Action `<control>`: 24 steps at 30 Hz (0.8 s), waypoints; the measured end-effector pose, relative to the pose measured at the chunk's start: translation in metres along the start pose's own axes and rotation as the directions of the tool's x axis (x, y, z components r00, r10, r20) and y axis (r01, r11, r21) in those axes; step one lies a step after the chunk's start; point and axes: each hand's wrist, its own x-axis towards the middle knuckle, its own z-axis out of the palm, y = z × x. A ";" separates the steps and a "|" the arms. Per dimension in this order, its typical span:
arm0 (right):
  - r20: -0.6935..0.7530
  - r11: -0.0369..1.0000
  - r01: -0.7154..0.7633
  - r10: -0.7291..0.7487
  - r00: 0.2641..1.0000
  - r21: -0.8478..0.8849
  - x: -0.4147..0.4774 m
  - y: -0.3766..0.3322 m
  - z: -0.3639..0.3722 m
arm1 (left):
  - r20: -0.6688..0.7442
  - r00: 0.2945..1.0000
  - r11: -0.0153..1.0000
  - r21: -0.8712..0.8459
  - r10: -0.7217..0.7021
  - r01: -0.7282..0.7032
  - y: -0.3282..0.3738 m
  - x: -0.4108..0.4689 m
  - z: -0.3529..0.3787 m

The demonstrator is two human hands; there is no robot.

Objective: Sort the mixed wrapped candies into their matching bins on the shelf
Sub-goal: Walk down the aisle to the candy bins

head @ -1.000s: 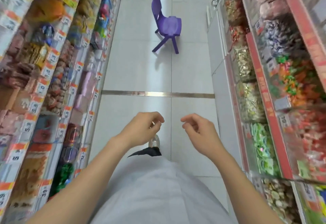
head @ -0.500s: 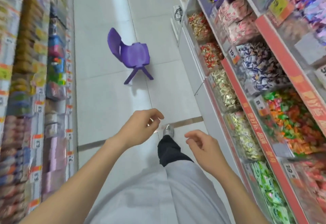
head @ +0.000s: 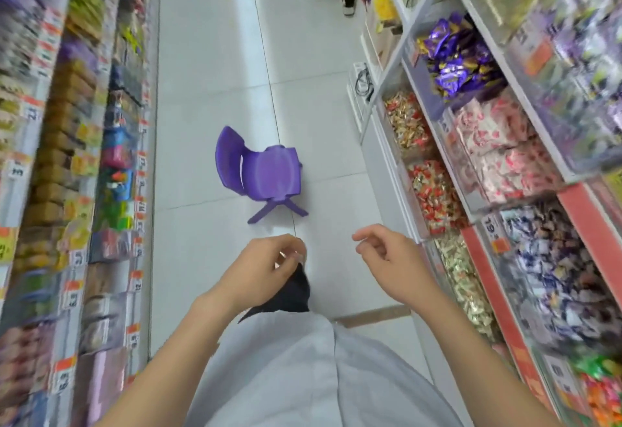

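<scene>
Left shelf (head: 77,174): smeared by motion. You can make out orange price tags and packet colours, no more.
Top right tier: also blurred, and its wrappers cannot be told apart.
Far end of aisle: a shoe (head: 349,5) and part of a leg, cut off by the top edge.
Dark trouser leg (head: 292,295): yours, showing between your wrists. Your left hand covers its far end.
Left hand (head: 262,271): held out over the floor with its back up and the fingers curled in until the tips meet the thumb. A pale glint sits in that pinch, but you cannot tell whether it is a candy or the floor seen through the gap.
Right hand (head: 390,258): level with the left and apart from it, near the lower bins. The fingers are loosely curled and grasp nothing that shows.
Wrapped candies: in the clear bins of the right shelf (head: 497,298). The middle tier holds purple foil (head: 454,56) farthest, then pink-and-white (head: 494,144), then blue-and-white (head: 555,268). The tier below holds gold (head: 404,120), red (head: 434,191) and pale gold (head: 466,278).
Purple chair (head: 266,174): standing in the aisle ahead of both hands, apart from them.
</scene>
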 end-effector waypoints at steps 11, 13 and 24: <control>-0.212 0.979 -0.168 0.189 0.959 0.115 0.148 -0.038 -0.064 | 0.244 0.955 0.950 0.219 0.170 -0.225 0.075 0.277 -0.118; -0.273 0.963 -0.220 0.257 0.927 0.158 0.159 -0.032 -0.079 | 0.297 0.930 0.918 0.262 0.216 -0.297 0.098 0.319 -0.123; -0.485 0.910 -0.299 0.407 0.774 0.287 0.271 -0.003 -0.174 | 0.557 0.730 0.703 0.327 0.397 -0.632 0.216 0.493 -0.106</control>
